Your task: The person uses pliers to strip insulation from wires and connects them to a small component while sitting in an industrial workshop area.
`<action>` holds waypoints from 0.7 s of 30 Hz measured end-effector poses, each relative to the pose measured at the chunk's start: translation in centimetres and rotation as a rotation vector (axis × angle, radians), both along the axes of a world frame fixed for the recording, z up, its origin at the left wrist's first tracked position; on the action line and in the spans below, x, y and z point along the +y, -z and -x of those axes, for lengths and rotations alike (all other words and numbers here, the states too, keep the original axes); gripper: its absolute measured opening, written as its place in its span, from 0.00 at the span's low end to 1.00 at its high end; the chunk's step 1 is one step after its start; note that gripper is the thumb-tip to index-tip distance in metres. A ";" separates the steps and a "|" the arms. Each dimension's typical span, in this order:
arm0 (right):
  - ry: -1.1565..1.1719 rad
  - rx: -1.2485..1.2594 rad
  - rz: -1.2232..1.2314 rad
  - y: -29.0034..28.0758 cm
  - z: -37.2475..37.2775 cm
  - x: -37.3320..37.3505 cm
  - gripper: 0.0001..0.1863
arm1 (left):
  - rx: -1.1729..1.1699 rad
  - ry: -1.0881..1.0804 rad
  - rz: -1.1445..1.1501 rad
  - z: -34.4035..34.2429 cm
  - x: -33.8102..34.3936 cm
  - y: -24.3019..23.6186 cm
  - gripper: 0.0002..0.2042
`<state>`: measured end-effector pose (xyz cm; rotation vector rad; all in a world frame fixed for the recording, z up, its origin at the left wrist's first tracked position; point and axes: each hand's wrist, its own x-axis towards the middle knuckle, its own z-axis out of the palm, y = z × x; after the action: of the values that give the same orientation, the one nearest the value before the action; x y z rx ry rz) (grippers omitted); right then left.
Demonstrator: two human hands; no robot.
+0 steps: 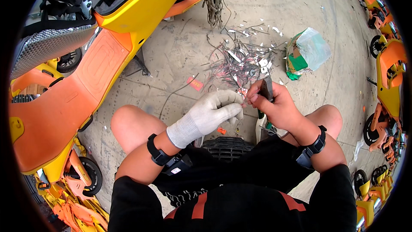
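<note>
In the right grip point(277, 103), a dark flat tool point(268, 89) is held above the floor point(296, 10). Beside it, the gloved left grip point(212, 111) is curled, its hold indiscernible; beyond, cable scraps point(240, 62) are heaped near a green-and-white bag point(315, 51).

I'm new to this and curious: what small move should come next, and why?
Perhaps ease the white-gloved left hand slightly back, since the bare right hand holds a dark, flat, blade-like object very close to it.
</note>
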<state>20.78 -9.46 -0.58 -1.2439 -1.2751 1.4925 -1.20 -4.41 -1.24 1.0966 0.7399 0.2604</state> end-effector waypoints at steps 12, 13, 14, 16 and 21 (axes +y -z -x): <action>0.004 -0.061 -0.069 0.8 0.4 -0.4 0.09 | 0.015 0.093 -0.024 0.2 0.3 -0.2 0.09; 0.015 -0.081 -0.061 1.0 0.2 -0.4 0.09 | 0.030 0.080 -0.012 0.2 0.4 -0.3 0.09; 0.026 -0.102 -0.053 1.1 0.1 -0.4 0.09 | 0.044 0.068 0.001 0.1 0.4 -0.4 0.09; 0.044 -0.130 -0.032 1.0 0.1 -0.3 0.10 | 0.050 -0.034 -0.003 0.0 0.3 -0.4 0.09; 0.111 -0.106 0.027 0.9 0.6 -0.3 0.12 | 0.104 -0.122 -0.091 0.0 0.2 -0.1 0.11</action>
<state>20.17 -9.76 -1.51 -1.4047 -1.2370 1.3848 -1.24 -4.17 -1.15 1.1589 0.8964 0.3455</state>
